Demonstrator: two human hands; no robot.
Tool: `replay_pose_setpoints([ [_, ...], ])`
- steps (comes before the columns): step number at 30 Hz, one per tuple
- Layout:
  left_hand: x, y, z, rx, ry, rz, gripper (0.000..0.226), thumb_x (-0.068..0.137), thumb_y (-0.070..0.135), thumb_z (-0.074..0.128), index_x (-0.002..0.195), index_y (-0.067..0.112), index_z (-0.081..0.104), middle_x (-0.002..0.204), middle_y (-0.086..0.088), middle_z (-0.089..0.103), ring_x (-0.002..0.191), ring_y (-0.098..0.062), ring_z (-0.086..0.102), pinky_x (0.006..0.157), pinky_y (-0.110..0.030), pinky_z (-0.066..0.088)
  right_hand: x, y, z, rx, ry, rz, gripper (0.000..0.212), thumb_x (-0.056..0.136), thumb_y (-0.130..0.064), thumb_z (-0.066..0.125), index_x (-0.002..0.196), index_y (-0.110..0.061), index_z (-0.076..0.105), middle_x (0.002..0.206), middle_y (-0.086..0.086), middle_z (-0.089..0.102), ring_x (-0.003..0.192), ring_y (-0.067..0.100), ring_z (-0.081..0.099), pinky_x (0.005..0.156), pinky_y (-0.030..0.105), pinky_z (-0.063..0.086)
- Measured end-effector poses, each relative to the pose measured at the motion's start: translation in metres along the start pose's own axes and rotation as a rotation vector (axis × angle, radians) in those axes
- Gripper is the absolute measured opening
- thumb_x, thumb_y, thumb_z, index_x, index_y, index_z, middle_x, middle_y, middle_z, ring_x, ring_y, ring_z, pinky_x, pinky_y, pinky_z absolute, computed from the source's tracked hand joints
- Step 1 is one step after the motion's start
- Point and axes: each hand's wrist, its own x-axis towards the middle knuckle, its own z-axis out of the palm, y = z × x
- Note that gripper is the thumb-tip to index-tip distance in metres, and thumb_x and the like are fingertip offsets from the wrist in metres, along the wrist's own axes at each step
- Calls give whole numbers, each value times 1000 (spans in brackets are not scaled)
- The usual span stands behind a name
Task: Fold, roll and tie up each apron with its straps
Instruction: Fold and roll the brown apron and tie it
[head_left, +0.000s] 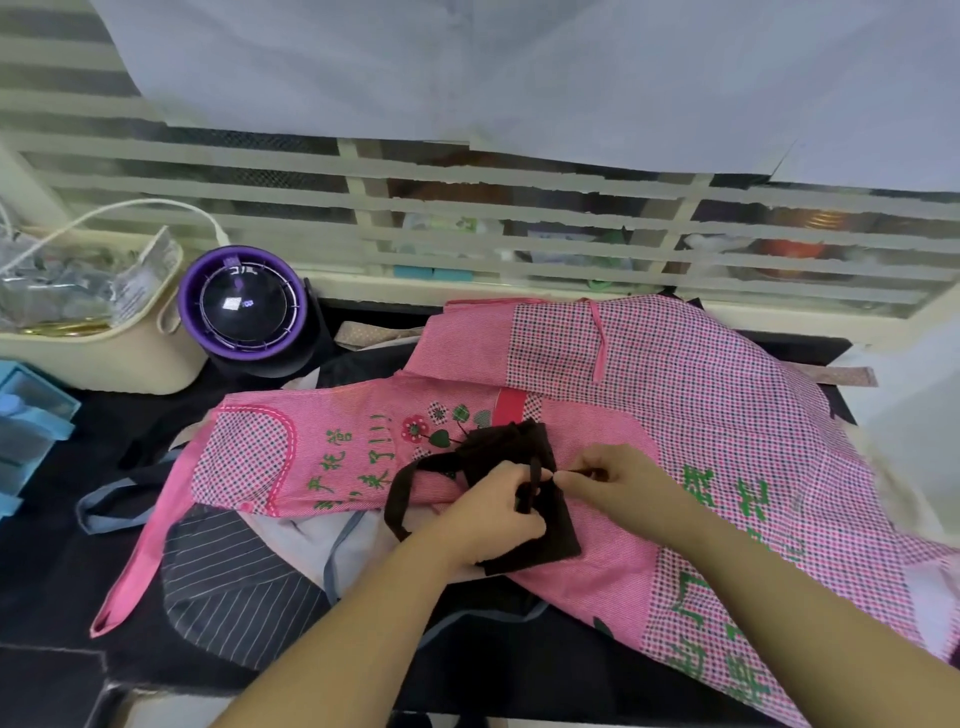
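Note:
A dark brown apron (558, 525), rolled into a small bundle, lies on top of a spread pink checked apron (701, 415) in the middle of the table. My left hand (493, 512) grips the bundle and a brown strap crossing it. My right hand (608, 480) pinches a strap end just right of the bundle's top. A loop of brown strap (400, 493) trails off to the left. Under the pink apron lie a dark pinstriped apron (234, 587) and a pale blue-trimmed one (306, 540).
A purple and black round device (244, 306) stands at the back left beside a cream basket (104, 353) with packets. Blue boxes (26, 426) sit at the left edge. A slatted window wall (467, 228) runs behind the black table (62, 571).

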Motion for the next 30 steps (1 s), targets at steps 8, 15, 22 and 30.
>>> replay_pose_setpoints([
  [8,7,0,10,75,203,71,21,102,24,40,109,18,59,86,13,57,68,6,56,58,1,35,22,-48,-10,152,-171,-97,29,99,-31,44,97,-21,71,84,-9,62,72,5,54,73,19,47],
  [15,2,-4,11,-45,197,61,15,102,24,42,102,25,57,87,14,61,75,1,58,63,-7,39,39,-4,6,-291,-123,-249,32,85,-8,61,114,-20,67,115,-8,55,84,-5,47,75,11,37],
  [22,2,-7,8,-177,195,47,24,102,22,43,90,28,63,94,9,65,86,-6,63,75,-20,49,30,11,10,-57,184,-194,9,91,-16,61,91,-13,70,93,-5,67,68,-2,55,65,14,42],
  [30,4,-3,3,-272,179,-40,30,104,22,34,92,22,62,82,2,68,76,-7,65,71,-21,49,3,30,28,1026,161,305,25,97,-15,47,75,-8,57,49,1,42,44,13,37,44,23,33],
])
